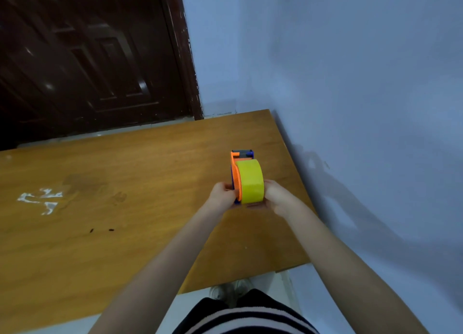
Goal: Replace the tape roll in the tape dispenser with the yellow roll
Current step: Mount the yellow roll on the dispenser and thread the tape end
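The yellow tape roll (250,180) sits against the orange side plate of the tape dispenser (235,165), whose blue and grey cutter end points away from me. Both are held just above the wooden table (125,183), near its right end. My left hand (223,193) grips the dispenser's near left side. My right hand (275,193) is pressed against the right face of the yellow roll, fingers wrapped under it. The roll's core and the dispenser's hub are hidden.
A pale blue wall runs close along the table's right edge. A dark wooden door (87,57) stands beyond the far edge. White scuff marks (42,200) and dark stains lie on the table's left half. My shoes (230,291) show below the near edge.
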